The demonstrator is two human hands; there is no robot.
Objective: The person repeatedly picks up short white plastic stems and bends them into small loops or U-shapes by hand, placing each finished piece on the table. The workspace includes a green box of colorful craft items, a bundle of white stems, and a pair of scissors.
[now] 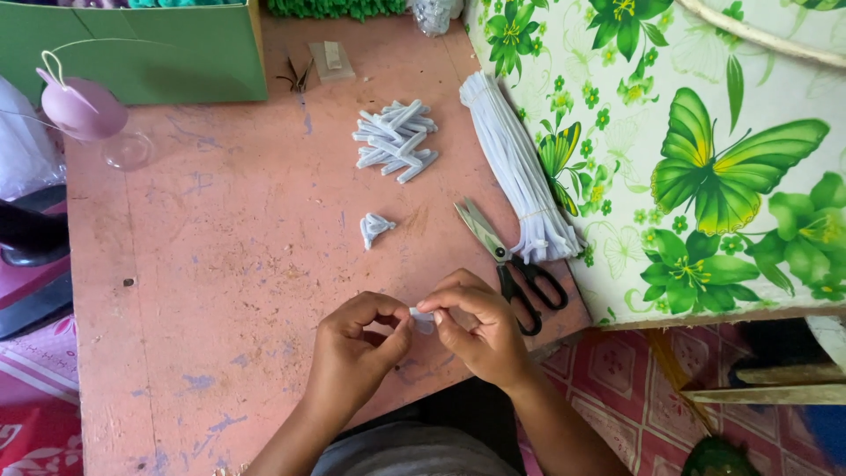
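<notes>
White fuzzy stem piece (422,316), light, soft and bendable, is pinched between my left hand (357,348) and right hand (476,326) above the tabletop (220,264); I grip its ends with fingertips.

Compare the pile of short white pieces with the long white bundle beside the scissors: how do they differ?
The pile of short pieces lies loose and criss-crossed; the long bundle is packed parallel and banded. The pile's pieces are far shorter than the bundle's strands. The pile sits mid-table; the bundle lies along the floral cloth. Both look the same white.
</notes>
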